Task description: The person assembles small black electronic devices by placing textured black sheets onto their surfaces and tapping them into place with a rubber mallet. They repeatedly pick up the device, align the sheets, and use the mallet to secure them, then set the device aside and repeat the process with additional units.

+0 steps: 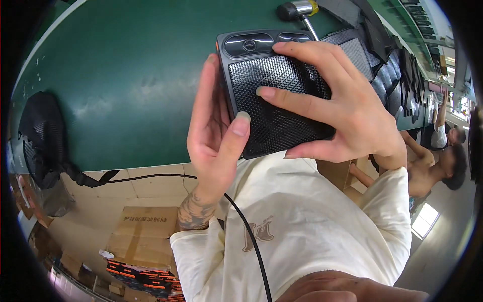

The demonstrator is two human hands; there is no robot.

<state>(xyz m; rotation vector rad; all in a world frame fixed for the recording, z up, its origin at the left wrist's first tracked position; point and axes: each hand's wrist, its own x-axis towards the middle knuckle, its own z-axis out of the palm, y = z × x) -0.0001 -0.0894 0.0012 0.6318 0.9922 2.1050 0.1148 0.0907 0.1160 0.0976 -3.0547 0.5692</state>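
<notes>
A black speaker box (261,80) with a woven-looking mesh grille and two rounded glossy drivers along its top is held up in front of my chest, over the near edge of the green table. My left hand (214,136) wraps its left side, fingers behind and along the edge, thumb on the front near the lower left. My right hand (347,100) grips from the right: one fingertip rests by the top drivers, another presses on the grille, and the thumb lies at the bottom edge. Part of the right side is hidden behind that hand.
A mallet (302,11) with a black and yellow head lies beyond the speaker. Several black mesh panels (359,55) pile up at the right. A black bag-like thing (43,131) sits at the table's left, near a black cable (246,221). Cartons (148,234) stand below; two people (427,166) are at right.
</notes>
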